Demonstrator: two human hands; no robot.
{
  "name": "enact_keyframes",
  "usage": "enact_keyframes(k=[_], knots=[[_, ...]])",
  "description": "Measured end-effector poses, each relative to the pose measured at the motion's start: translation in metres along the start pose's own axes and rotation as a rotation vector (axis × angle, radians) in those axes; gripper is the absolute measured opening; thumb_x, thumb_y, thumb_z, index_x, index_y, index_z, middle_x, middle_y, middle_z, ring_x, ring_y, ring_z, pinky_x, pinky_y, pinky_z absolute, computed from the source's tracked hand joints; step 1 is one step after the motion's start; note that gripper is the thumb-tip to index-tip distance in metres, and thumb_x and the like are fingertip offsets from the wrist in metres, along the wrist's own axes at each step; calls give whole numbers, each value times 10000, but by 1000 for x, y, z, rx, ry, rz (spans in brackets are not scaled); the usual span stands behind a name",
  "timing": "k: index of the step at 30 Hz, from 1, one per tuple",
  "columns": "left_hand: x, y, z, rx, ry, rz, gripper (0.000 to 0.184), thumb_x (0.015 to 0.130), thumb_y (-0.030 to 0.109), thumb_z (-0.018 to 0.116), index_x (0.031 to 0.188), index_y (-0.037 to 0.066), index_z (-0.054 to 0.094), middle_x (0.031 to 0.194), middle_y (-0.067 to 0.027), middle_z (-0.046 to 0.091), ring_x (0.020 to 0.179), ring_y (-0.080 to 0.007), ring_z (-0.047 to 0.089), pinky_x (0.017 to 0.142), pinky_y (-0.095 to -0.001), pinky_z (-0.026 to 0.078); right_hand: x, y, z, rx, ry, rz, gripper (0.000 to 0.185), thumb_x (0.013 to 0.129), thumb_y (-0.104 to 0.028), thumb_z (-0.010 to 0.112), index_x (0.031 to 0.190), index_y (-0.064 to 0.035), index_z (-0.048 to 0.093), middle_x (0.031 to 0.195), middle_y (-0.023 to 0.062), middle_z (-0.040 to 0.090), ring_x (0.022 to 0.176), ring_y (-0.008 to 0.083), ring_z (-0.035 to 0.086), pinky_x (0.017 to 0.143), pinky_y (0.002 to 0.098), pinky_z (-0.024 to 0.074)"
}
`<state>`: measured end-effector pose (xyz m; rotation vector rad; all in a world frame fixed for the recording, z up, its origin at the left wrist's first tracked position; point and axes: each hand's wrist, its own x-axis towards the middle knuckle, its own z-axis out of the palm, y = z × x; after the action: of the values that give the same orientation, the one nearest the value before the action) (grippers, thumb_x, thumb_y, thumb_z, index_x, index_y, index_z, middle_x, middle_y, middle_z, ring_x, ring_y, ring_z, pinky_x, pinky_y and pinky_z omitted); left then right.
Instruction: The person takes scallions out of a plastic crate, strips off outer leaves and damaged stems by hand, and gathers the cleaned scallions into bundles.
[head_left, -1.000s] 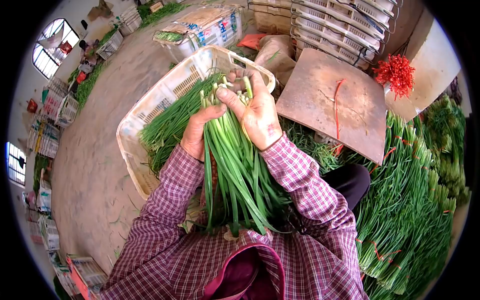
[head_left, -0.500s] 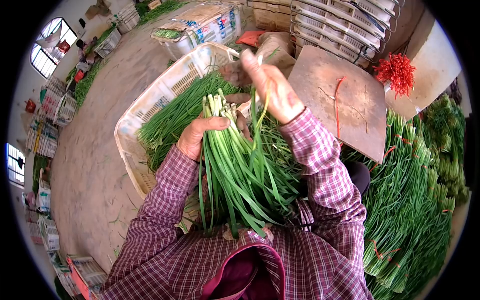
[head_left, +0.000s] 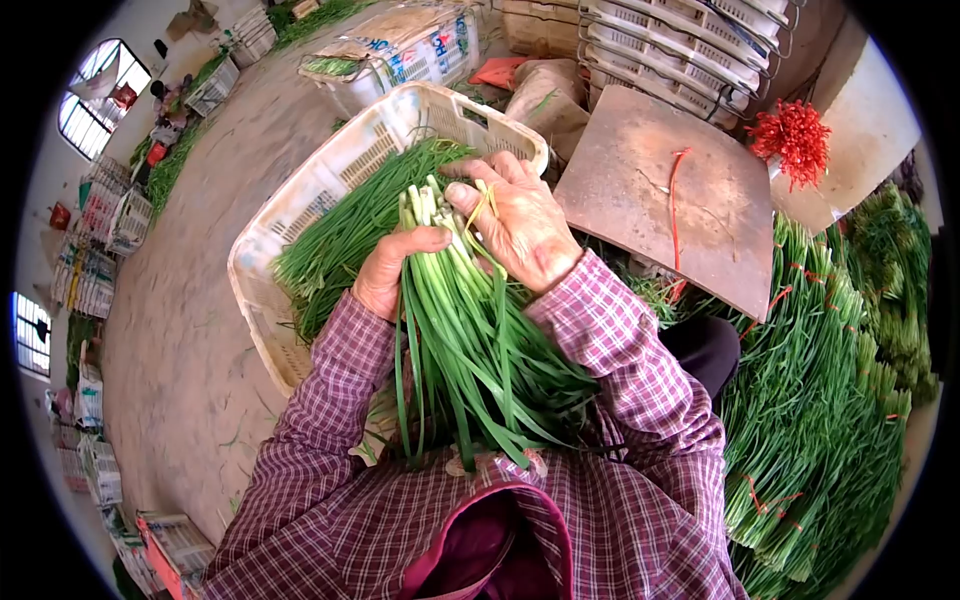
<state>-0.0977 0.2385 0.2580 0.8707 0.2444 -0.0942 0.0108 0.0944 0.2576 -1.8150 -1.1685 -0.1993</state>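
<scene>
My left hand (head_left: 390, 268) is closed around a bunch of garlic chives (head_left: 470, 320), its thumb across the pale stem ends. The stems point up and away, and the green leaves hang down toward my lap. My right hand (head_left: 520, 225) is at the top right of the same bunch, fingers curled in. A thin yellowed chive leaf (head_left: 487, 197) shows at its thumb and fingertips. Behind the bunch, more chives (head_left: 350, 230) lie in a white plastic crate (head_left: 300, 185). The left fingers behind the stems are mostly hidden.
To the right is a flat board (head_left: 640, 160) with a red tie (head_left: 676, 215) on it. Red ties (head_left: 788, 145) hang in a cluster beyond. Tied chive bundles (head_left: 810, 400) are piled at my right. Stacked crates (head_left: 680, 60) stand behind; a person (head_left: 170, 105) is far left.
My right hand has come down and left from above the bunch to its stem ends, with the yellowed leaf. The left hand and bunch have barely moved.
</scene>
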Motion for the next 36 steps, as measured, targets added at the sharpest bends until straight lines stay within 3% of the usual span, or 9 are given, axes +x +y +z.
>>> enact_keyframes(k=[10,18,20,22,24,28,32,34,36], knots=[[1,-1,-1,24,16,12,425,784,102,616,1165,-49,504,918,-155,654,754,-260,679,695,-373,594,7,-9,5,355,-99,49,411,993,-350,462,1216,-19,560,1129,157,610,1066,260,577,924,340,443],[1,-2,0,52,-104,147,572,710,157,644,1239,17,479,902,-115,576,787,-258,637,727,-367,583,31,18,-50,831,111,300,696,941,-625,345,1153,-28,633,1047,155,668,973,252,627,915,392,466],[1,-3,-16,49,-86,143,572,709,155,643,1239,18,477,911,-126,581,796,-264,639,727,-378,586,27,84,-54,349,8,291,617,921,-583,454,1198,-52,601,1052,160,667,1013,263,621,954,422,447],[-2,-3,-19,46,-55,163,565,714,156,639,1237,16,475,905,-127,580,800,-269,640,726,-386,587,-3,80,-54,-879,-296,474,607,892,-497,566,1286,-37,521,1168,192,621,1111,309,579,999,446,422],[-2,-4,-22,34,-69,169,569,726,171,642,1247,22,466,930,-126,575,811,-278,640,730,-393,586,-13,58,-61,-963,-523,577,696,860,-443,631,1353,-1,417,1307,213,529,1192,349,523,1025,451,408],[-1,-7,-24,22,-56,160,584,743,177,638,1270,22,437,938,-134,573,874,-285,638,761,-408,580,-51,28,-29,349,-408,299,778,859,-550,580,1375,2,392,1332,246,487,1224,378,487,1038,423,407],[0,-7,-25,0,-86,168,637,739,179,638,1312,19,410,1001,-147,583,909,-288,636,802,-410,570,-71,14,16,508,-324,80,783,901,-577,491,1365,45,389,1201,295,554,1153,383,546,987,422,440],[-4,-6,-24,52,-75,172,720,723,184,647,1367,20,369,1107,-179,590,957,-299,633,860,-404,553,-84,17,28,439,-369,264,714,939,-570,423,1304,40,483,920,246,667,846,356,671,810,407,520],[-4,-8,-26,62,-118,155,808,702,207,669,1411,23,327,1250,-221,532,1071,-314,594,941,-411,513,-91,21,41,611,-266,331,662,966,-523,406,1283,50,505,992,226,661,922,295,649,849,369,490]])
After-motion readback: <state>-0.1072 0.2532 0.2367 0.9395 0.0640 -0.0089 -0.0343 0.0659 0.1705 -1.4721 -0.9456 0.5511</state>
